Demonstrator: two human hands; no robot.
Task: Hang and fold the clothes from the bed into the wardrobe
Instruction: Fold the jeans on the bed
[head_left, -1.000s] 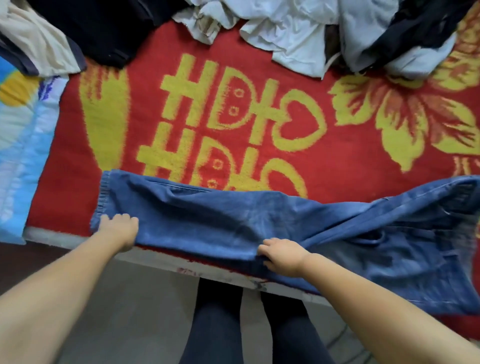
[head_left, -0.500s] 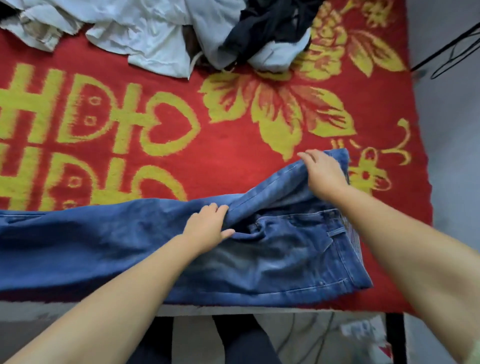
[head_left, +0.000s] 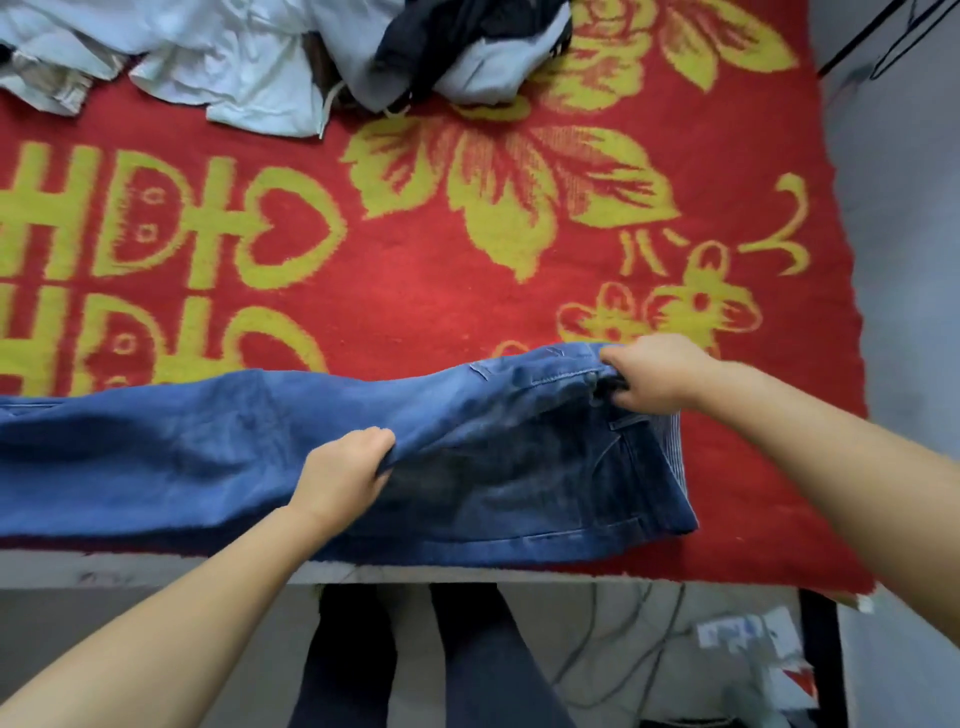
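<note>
A pair of blue jeans (head_left: 182, 457) lies lengthwise along the near edge of the bed, legs running off to the left, waist at the right. My left hand (head_left: 345, 475) grips a fold of denim around the crotch area. My right hand (head_left: 649, 371) grips the far side of the waistband, lifted slightly off the blanket. The upper layer of the jeans is folded toward me over the lower one. A heap of white, grey and dark clothes (head_left: 291, 57) lies at the far side of the bed.
The bed is covered by a red blanket with yellow flowers and characters (head_left: 467, 270). Its pale front edge (head_left: 156, 569) runs across below the jeans. My legs stand on the floor below, beside cables and a power strip (head_left: 737, 634). Black hangers (head_left: 914, 31) show top right.
My view has swung right from the jeans' leg end to the waist. Both hands moved right along the jeans, and the right hand pulled the waistband nearer to me and now grips it.
</note>
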